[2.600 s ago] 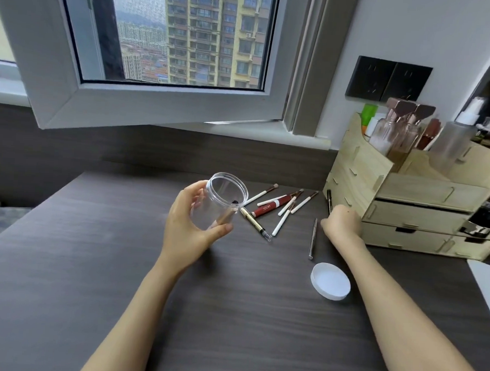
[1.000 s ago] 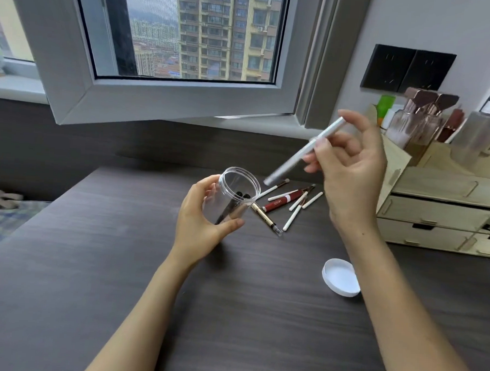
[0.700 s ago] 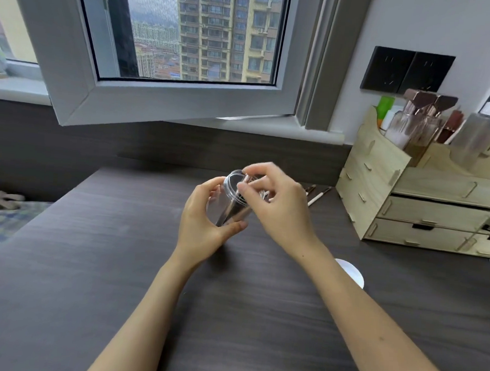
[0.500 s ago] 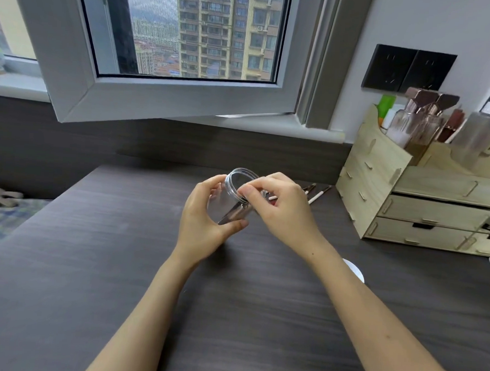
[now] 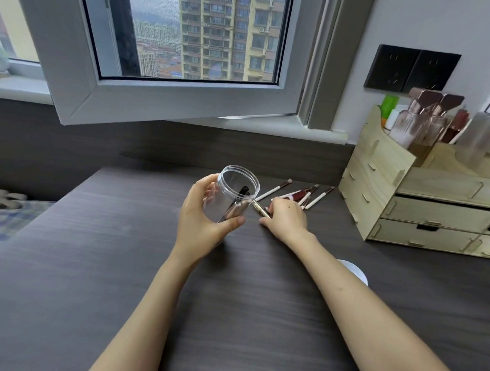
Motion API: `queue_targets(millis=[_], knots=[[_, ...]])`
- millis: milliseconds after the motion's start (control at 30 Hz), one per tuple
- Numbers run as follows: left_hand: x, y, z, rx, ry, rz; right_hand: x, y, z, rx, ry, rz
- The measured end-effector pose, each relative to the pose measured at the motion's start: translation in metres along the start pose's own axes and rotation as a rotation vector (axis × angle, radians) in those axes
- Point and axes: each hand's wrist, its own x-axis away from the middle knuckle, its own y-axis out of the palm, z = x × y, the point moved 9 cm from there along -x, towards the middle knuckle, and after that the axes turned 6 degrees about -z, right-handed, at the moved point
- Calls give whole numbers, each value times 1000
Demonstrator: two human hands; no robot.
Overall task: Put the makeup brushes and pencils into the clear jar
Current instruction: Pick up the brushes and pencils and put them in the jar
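My left hand grips the clear jar just above the dark table, its open mouth tilted up and to the right. A dark pencil and a silvery one lean inside it. My right hand is down on the table right of the jar, fingers curled over a gold pencil whose end sticks out toward the jar. Behind that hand lie several white-handled brushes and a red tube, partly hidden by my knuckles.
The jar's white lid lies behind my right forearm. A wooden drawer organiser with bottles stands at the right. An open window sash juts over the table's back left. Bedding shows off the left edge.
My right hand dropped the silvery pencil into the jar, then moved right and down onto the gold pencil on the table. The jar in my left hand has barely moved.
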Motion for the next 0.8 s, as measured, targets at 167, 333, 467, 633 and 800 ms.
queue_targets(millis=[167,333,467,633,800], knots=[[0,0,0,5,-15,0,-1,4,0,-32,4,-21],[-1,0,-1,-3,-2,-5,32,-52,2,-875,-101,111],[0,2,1,-20,9,-11,76,-107,0,-1457,-304,276],[0,6,2,-44,14,-29,94,-116,-39,-1059,-414,337],[0,5,2,-40,15,-33,94,-89,-76,-494,-520,299]])
